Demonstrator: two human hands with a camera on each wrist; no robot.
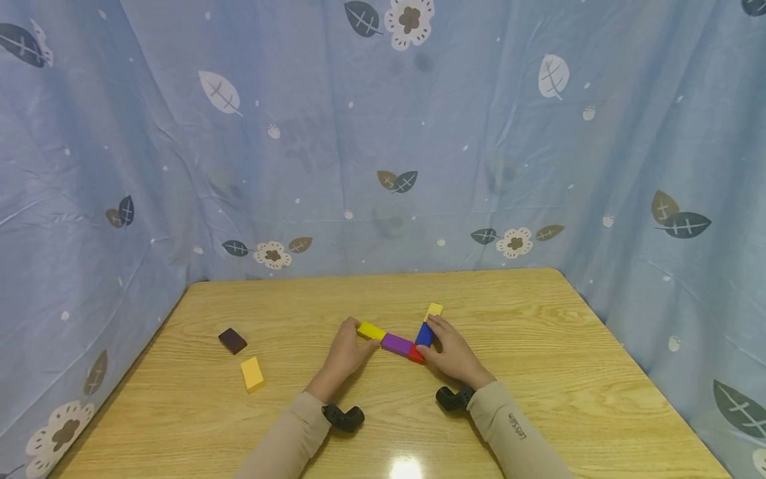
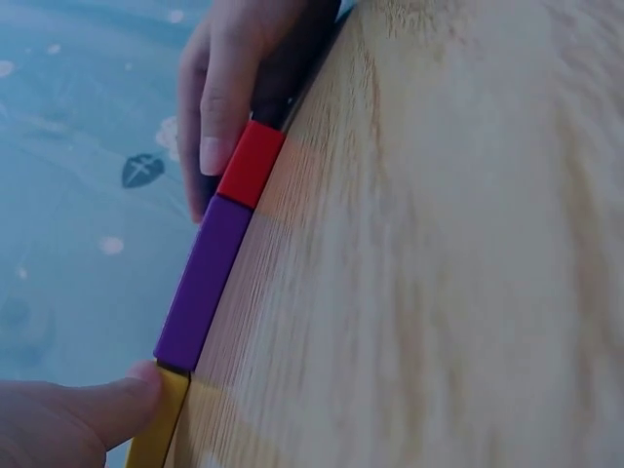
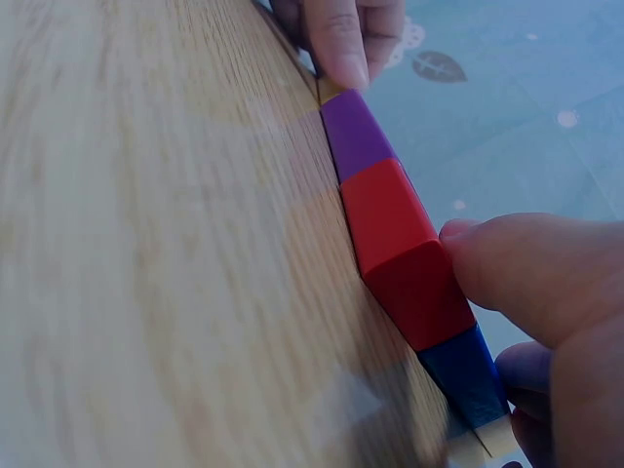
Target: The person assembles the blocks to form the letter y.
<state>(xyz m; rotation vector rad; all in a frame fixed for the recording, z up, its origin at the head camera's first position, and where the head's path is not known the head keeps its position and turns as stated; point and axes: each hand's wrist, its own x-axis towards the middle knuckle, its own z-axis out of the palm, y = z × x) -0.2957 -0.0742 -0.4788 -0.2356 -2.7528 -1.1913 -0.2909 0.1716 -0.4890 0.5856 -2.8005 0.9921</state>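
Observation:
Several coloured blocks lie end to end in a bent, V-like row on the table. My left hand (image 1: 347,350) holds the yellow block (image 1: 372,330) at the row's left end, its thumb by the joint with the purple block (image 1: 397,344). The red block (image 3: 390,214) sits at the corner. From there the blue block (image 1: 424,336) and a paler yellow block (image 1: 435,309) run away at an angle. My right hand (image 1: 453,350) grips around this corner, thumb against the red block and fingers along the blue one, partly hiding that side.
On the table's left lie a dark brown block (image 1: 232,340) and a light orange-yellow block (image 1: 253,374), apart from the row. The wooden table (image 1: 538,319) ends at a blue patterned curtain (image 1: 383,133) behind and at both sides.

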